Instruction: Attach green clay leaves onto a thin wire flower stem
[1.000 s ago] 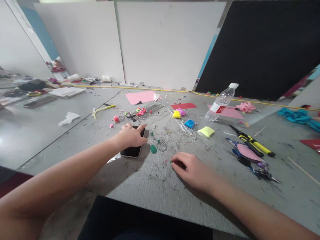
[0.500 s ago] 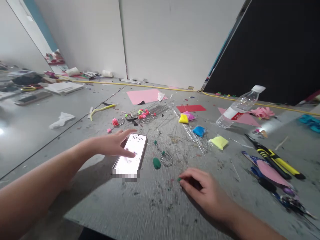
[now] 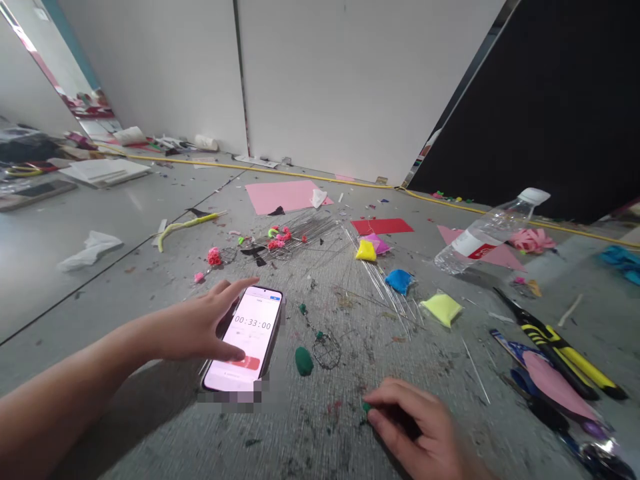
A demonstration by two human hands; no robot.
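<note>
A smartphone (image 3: pixel 249 340) lies face up on the grey table, its screen reading 00:33:00 above a red button. My left hand (image 3: pixel 200 327) spreads over its left side, thumb touching the screen near that button and index finger at the top edge. Between the thumb and fingers of my right hand (image 3: pixel 415 423) is a small lump of green clay (image 3: pixel 367 407). Between my hands lie a dark green clay oval (image 3: pixel 303 361) and a bent wire loop (image 3: pixel 327 350), with a bit of green clay (image 3: pixel 303 309) at the end of its stem.
Bags of yellow (image 3: pixel 366 251), blue (image 3: pixel 399 281) and pale green clay (image 3: pixel 442 309) lie by several thin wires (image 3: pixel 383 283). To the right are a plastic bottle (image 3: pixel 485 233) and black-yellow pliers (image 3: pixel 560 343). Pink paper (image 3: pixel 280 197) and red paper (image 3: pixel 383 227) lie farther back.
The phone screen has switched from a clock reading 10:45 to a timer. My left thumb has shifted lower on the screen. My right hand keeps its pinch while the view has shifted slightly.
</note>
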